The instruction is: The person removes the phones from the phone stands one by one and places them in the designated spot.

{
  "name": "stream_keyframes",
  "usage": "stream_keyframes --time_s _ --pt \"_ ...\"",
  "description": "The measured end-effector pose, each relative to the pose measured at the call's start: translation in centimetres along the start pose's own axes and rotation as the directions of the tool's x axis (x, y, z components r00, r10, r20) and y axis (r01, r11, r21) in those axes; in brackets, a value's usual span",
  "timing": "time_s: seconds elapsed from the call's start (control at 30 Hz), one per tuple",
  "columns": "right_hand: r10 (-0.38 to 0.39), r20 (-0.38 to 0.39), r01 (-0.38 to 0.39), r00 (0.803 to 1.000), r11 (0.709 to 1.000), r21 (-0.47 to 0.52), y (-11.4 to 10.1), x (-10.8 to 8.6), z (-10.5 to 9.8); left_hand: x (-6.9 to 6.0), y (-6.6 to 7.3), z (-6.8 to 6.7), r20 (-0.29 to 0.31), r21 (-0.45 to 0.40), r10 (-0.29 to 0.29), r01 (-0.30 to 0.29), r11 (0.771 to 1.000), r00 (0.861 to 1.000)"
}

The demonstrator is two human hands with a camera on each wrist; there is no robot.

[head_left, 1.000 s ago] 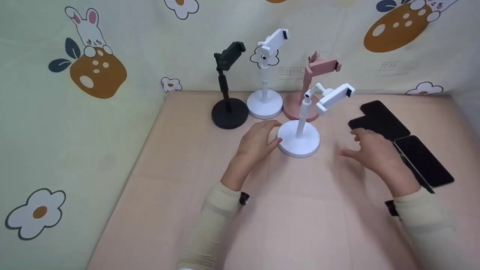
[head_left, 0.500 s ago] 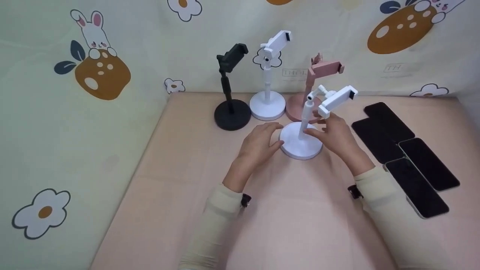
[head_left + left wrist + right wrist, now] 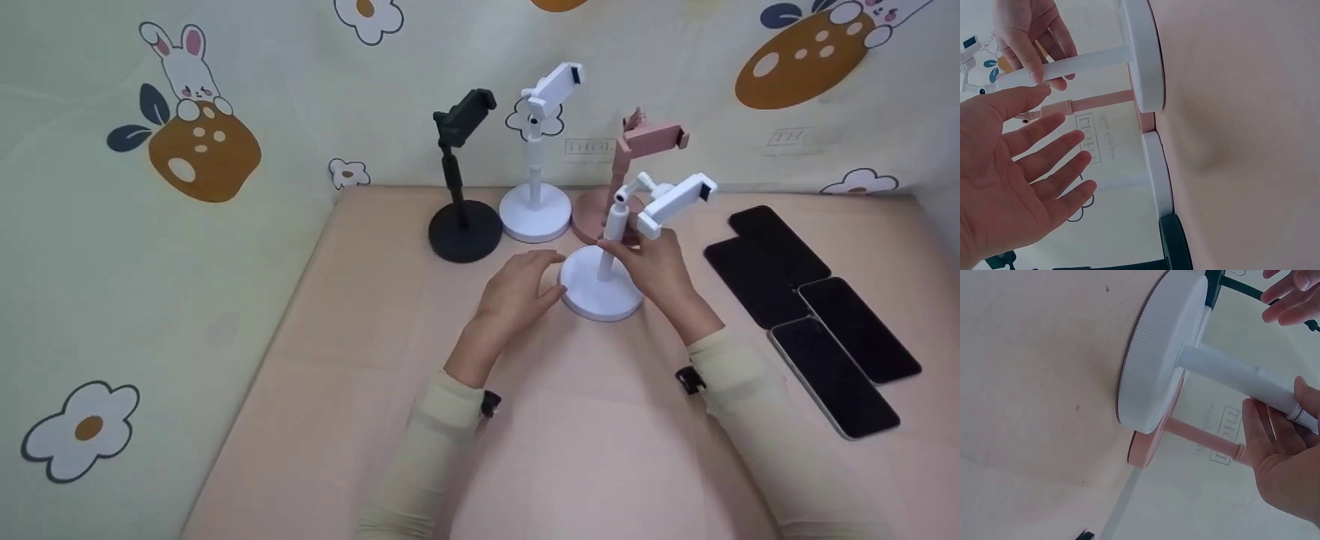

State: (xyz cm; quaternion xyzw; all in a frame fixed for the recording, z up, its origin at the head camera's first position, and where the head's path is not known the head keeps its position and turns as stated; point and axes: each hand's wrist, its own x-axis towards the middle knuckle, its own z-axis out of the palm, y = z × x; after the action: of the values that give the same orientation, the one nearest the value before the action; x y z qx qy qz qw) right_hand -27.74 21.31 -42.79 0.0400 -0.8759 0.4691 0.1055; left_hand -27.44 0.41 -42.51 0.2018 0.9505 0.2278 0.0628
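A white phone stand [image 3: 592,296] with a round base and a tilted clamp stands upright on the table, ahead of the others. My right hand [image 3: 664,274] holds its post just below the collar. In the right wrist view, the thumb and fingers of that hand [image 3: 1292,472] lie on opposite sides of the post [image 3: 1224,371]. My left hand [image 3: 514,292] is beside the base's left edge with nothing in its grasp. The left wrist view shows this hand [image 3: 1022,174] with its fingers spread, near the post.
Behind stand a black phone stand [image 3: 465,232], another white one [image 3: 534,214] and a pink one [image 3: 589,216], close to the patterned backdrop. Several dark phones [image 3: 832,375] lie flat at the right, some touching or overlapping.
My right hand has moved left from beside the phones to the front white stand and taken hold of its post. The left hand stays by the base.
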Motion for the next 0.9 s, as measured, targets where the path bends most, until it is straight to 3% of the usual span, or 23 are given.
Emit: stream_keyframes --time_s 0.27,0.6,0.9 --pt "0.023 -0.01 -0.023 1.0 0.999 -0.039 -0.4 -0.1 -1.3 0.2 0.3 0.1 0.006 -0.002 -0.004 0.004 1.0 1.0" --pt "0.085 -0.073 -0.094 0.994 0.987 -0.129 -0.7 0.3 -5.8 0.2 0.1 0.0 -0.01 0.003 0.008 -0.008 1.0 1.0" --pt "0.154 -0.131 -0.172 0.979 0.975 -0.139 0.9 1.8 -8.8 0.3 0.2 0.2 -0.014 0.01 0.042 -0.042 0.999 0.999"
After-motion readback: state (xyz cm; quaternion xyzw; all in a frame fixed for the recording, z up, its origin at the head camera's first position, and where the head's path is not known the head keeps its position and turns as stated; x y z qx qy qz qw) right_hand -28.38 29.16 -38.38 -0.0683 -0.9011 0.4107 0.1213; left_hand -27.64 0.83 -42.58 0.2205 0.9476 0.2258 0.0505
